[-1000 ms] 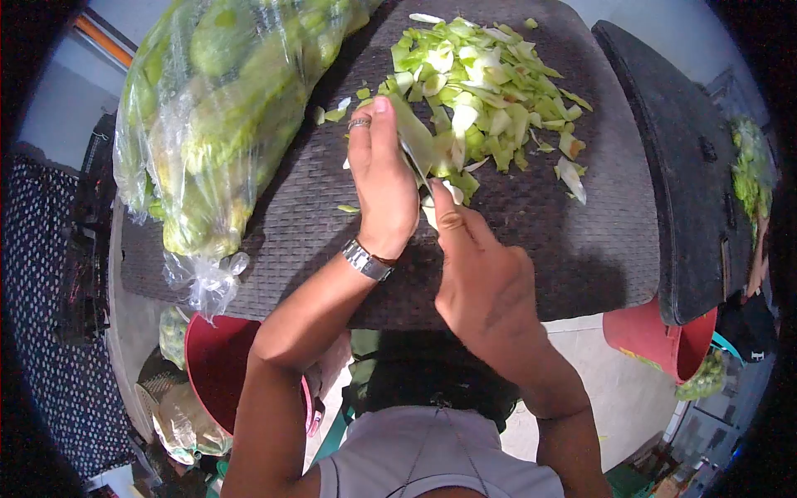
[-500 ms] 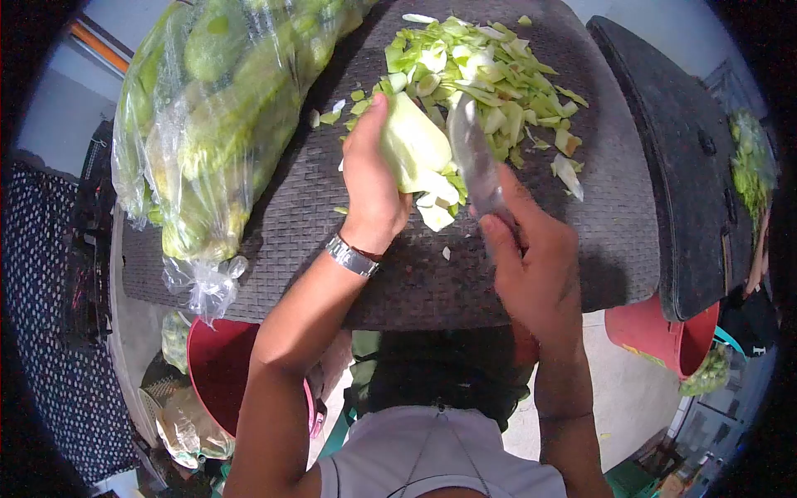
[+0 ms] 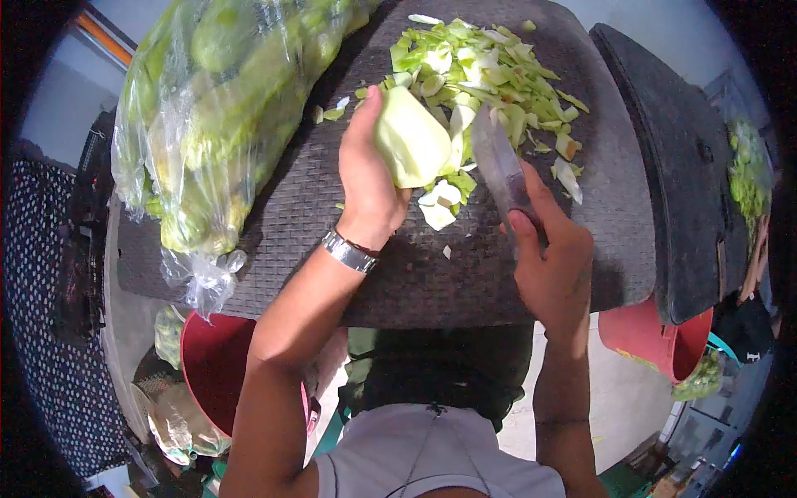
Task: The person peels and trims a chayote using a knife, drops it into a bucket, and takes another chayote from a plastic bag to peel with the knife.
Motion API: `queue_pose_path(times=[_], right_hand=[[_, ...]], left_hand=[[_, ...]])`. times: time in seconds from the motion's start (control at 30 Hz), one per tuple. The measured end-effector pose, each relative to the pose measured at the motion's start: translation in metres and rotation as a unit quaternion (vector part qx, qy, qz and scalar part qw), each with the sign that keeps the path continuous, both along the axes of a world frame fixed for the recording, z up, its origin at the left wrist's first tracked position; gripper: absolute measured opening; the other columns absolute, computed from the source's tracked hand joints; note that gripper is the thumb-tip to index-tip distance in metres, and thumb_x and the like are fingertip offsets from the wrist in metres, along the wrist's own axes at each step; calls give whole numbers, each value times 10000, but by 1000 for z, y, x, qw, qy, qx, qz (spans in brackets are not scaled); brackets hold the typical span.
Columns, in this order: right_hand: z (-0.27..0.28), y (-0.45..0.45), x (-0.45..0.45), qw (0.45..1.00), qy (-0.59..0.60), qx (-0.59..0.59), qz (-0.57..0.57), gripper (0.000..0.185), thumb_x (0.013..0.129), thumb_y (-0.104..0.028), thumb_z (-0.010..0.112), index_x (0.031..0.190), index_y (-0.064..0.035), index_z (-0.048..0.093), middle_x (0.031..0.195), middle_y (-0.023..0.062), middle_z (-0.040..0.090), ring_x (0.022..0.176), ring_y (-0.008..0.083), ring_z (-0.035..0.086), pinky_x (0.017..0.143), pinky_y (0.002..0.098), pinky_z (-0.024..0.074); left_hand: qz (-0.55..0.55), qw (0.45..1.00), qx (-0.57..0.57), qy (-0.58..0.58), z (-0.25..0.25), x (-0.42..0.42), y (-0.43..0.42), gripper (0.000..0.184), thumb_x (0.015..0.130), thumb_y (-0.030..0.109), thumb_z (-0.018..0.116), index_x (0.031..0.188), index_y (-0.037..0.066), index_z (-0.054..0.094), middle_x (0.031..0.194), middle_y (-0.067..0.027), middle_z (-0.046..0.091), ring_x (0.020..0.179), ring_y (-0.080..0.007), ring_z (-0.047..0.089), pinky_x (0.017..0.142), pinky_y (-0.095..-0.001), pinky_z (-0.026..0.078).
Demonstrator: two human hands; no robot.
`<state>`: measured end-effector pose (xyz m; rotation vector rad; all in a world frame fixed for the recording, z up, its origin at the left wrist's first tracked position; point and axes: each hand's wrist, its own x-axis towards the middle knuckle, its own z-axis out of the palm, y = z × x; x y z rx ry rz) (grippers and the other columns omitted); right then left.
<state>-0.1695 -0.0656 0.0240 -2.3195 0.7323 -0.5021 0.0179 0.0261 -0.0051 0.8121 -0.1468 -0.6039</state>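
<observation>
Over the dark woven-patterned table (image 3: 290,274), beside the heap of peelings (image 3: 498,79), both forearms reached forward, the right hand (image 3: 554,257) closed around the handle of a knife (image 3: 498,158) and the left hand (image 3: 365,178) cupped partly open around a peeled vegetable (image 3: 411,137). The knife's long axis ran away from the person, its tip forward and slightly left; the smaller vegetable, just left of the blade, sloped from far left to near right.
</observation>
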Motion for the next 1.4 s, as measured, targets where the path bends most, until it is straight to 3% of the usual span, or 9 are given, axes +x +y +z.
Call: queue_pose_path(times=[0.07,0.27,0.47,0.67,0.97,1.07,1.17,1.37,1.4], right_hand=[[-1,-5,0,996,-79,18,41,524,935,-26,636,1448,-103,559,1173,252,702,987,327,747,847,351,549],[3,5,7,997,-58,-9,46,511,931,-22,633,1430,-119,578,1192,273,681,1061,385,714,864,382,545],[1,10,8,998,-46,-18,27,512,930,-17,622,1427,-134,585,1134,284,684,1008,423,709,830,412,551],[-9,11,7,998,-32,-29,35,518,923,-16,632,1431,-103,575,1120,289,688,981,413,720,810,410,554],[-18,3,8,997,-43,38,46,507,913,12,630,1413,-55,579,1219,286,667,1083,346,718,870,373,546],[-35,-1,10,990,-123,0,67,510,899,-58,674,1400,-56,579,976,272,698,853,432,711,721,473,554],[-35,4,8,996,-67,45,42,516,899,-57,676,1405,-55,573,987,278,698,884,432,714,740,472,556],[-29,2,7,995,-76,34,59,527,903,-55,671,1419,-71,566,997,278,697,894,446,705,753,480,554],[-26,2,6,995,-69,45,57,523,908,-34,652,1423,-58,563,1069,282,690,959,408,709,788,438,550]], left_hand=[[-47,999,-6,10,-2,2,1,403,1031,391,541,1150,24,656,1031,-92,730,875,-194,726,814,-334,586],[-68,998,9,-7,2,-2,1,376,1027,374,548,1143,33,657,1018,-73,730,873,-175,719,809,-323,583],[-47,997,42,-39,-2,-2,-1,364,1026,367,553,1107,28,655,996,-72,722,853,-176,713,789,-323,578],[-37,996,56,-54,-2,-6,-1,343,1019,341,569,1093,16,653,975,-71,715,827,-172,707,771,-316,567],[-28,993,93,-70,-5,-6,-3,344,1017,330,570,1040,4,677,938,-78,728,787,-168,708,746,-307,562],[-26,992,102,-74,-12,-4,-4,343,1022,323,564,1033,0,681,936,-81,731,778,-170,708,743,-307,562],[-35,991,114,-63,-12,-2,-5,338,1024,313,561,1035,-3,680,935,-84,732,776,-175,709,742,-310,562],[-35,992,115,-46,-2,-5,-2,332,1020,305,571,1036,-9,680,935,-96,734,793,-184,712,755,-317,562],[-35,992,115,-48,0,-5,-2,334,1018,304,573,1040,-10,682,938,-98,735,797,-184,713,757,-316,562]])
